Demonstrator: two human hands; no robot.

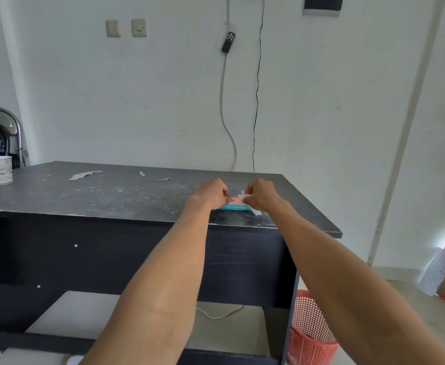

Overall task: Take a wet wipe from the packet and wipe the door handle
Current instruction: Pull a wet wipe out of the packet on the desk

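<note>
Packet (234,207) mostly hidden under my left hand (212,194) and right hand (260,194); long axis runs left-right along counter (110,196) edge. Left fingers grip packet; right fingers pinch white wipe (242,197)

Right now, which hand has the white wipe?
The right hand: its fingers pinch the white wipe over the blue packet; the left hand only holds the packet's other end.

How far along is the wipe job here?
Done: nothing yet. In hand: the left hand holds the packet on the desk while the right hand pinches what looks like a white wipe at its opening. Left: pull the wipe free, then wipe the door handle, which is not in view.
</note>
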